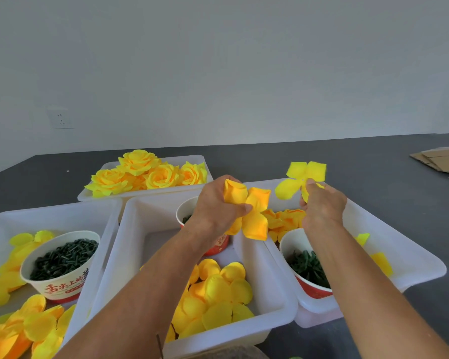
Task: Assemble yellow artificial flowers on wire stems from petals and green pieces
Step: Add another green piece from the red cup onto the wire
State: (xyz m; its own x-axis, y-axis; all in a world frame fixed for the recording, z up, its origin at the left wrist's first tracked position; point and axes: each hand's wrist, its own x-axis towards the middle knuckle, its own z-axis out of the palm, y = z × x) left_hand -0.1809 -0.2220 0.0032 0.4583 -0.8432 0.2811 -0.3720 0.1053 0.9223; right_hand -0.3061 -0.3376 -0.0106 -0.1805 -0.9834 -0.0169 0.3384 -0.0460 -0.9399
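Nearest us: white plastic tray of loose yellow fabric petals. Left hand grips a part-built yellow flower; right hand pinches a four-lobed yellow petal layer. Step: layering; next, probably threading its centre onto the unseen stem.

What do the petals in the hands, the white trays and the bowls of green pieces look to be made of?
The petals pinched by the right hand look like thin matte fabric: soft creases, limp edges. The white trays appear to be smooth, slightly translucent molded plastic with rounded rims. The bowl of green pieces looks like printed paper with a rolled rim. The pieces seem dark, slightly glossy plastic.
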